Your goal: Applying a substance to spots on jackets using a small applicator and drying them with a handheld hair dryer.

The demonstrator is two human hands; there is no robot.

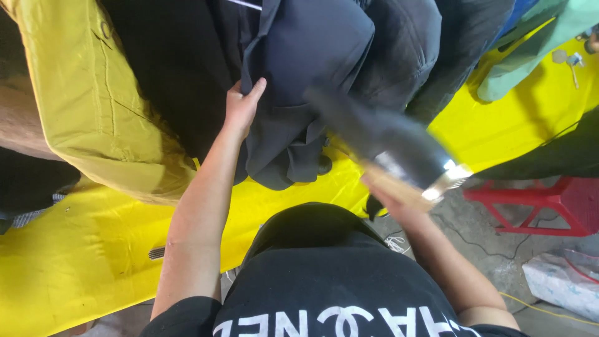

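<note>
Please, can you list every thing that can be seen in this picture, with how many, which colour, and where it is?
dark garments: a pile, count unclear, navy and black, top centre on the yellow sheet
yellow sheet: one, bright yellow, spread under the garments, left to upper right
yellow-green bundle: one, yellow-green, upper left
green cloth: one, pale green, top right
stool: one, red, on the floor at right
plastic bag: one, whitish, bottom right
tool: one, dark with pale handle, blurred, right of centre; kind unclear
left hand: one, touching the navy garment's edge
right hand: one, blurred, gripping the tool
</note>
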